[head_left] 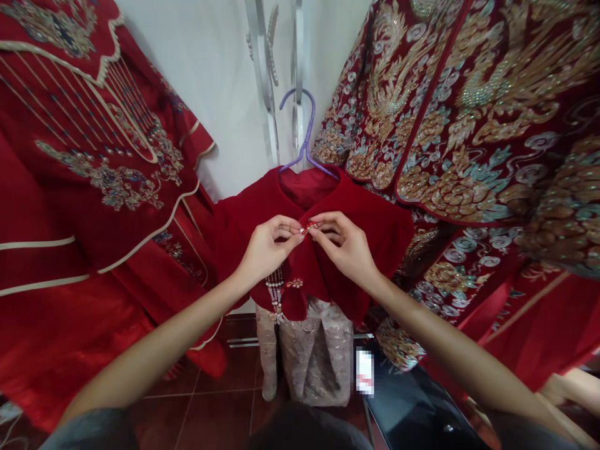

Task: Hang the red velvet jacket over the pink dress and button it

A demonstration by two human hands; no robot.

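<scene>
Got my left grip (269, 242) and right grip (347, 244) pinching the clasp (307, 229) on this red jacket (248, 209), so yanking too hard could rip it.

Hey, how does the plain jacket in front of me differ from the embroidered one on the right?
The plain jacket is mostly bare red cloth; the embroidered jacket is thick with gold and silvery patterns. The left hand and right hand pinch a clasp on the plain jacket; neither touches the embroidered jacket. Both have red cloth.
</scene>
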